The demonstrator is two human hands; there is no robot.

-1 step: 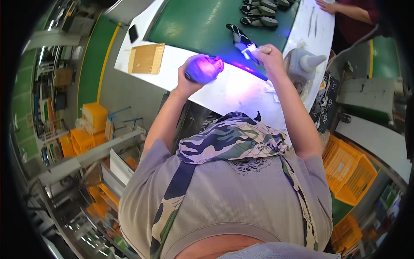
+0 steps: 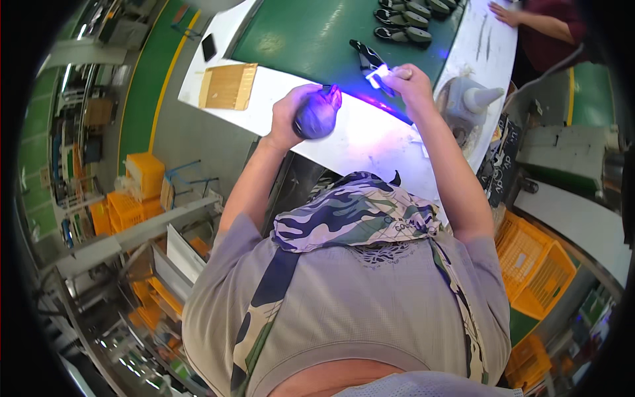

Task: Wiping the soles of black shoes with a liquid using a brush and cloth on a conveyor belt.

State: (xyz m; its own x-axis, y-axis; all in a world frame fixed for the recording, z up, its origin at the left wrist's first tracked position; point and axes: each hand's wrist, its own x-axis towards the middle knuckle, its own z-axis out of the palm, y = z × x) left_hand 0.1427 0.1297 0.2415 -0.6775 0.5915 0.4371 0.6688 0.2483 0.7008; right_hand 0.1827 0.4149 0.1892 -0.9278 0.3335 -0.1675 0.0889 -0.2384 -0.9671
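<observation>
My left hand [image 2: 284, 119] grips a dark, rounded shoe [image 2: 315, 119], lit purple, above the white table edge; its details are smeared. In my right hand [image 2: 411, 87], the fingers are closed round a small tool with a pale, rounded handle end [image 2: 405, 74]. A glaring white-blue glow at these fingertips hides the tool's other end. Just beyond the right hand, a black shoe with pale markings [image 2: 364, 53] lies on the green belt [image 2: 297, 40]. Farther off, several dark shoes with pale green soles or lasts [image 2: 401, 34] rest in rows.
A grey bottle with a white nozzle [image 2: 466, 99] stands to the right of my right forearm. Cardboard [image 2: 228, 86] and a black phone [image 2: 209, 47] lie at the left. Another person's hand [image 2: 506, 14] rests on the far right edge. Orange crates [image 2: 532, 261] stand on the right.
The shoe in my left hand has turned and shifted slightly right. My right hand stays nearly in place with its grip unchanged. The view has shifted a little.
</observation>
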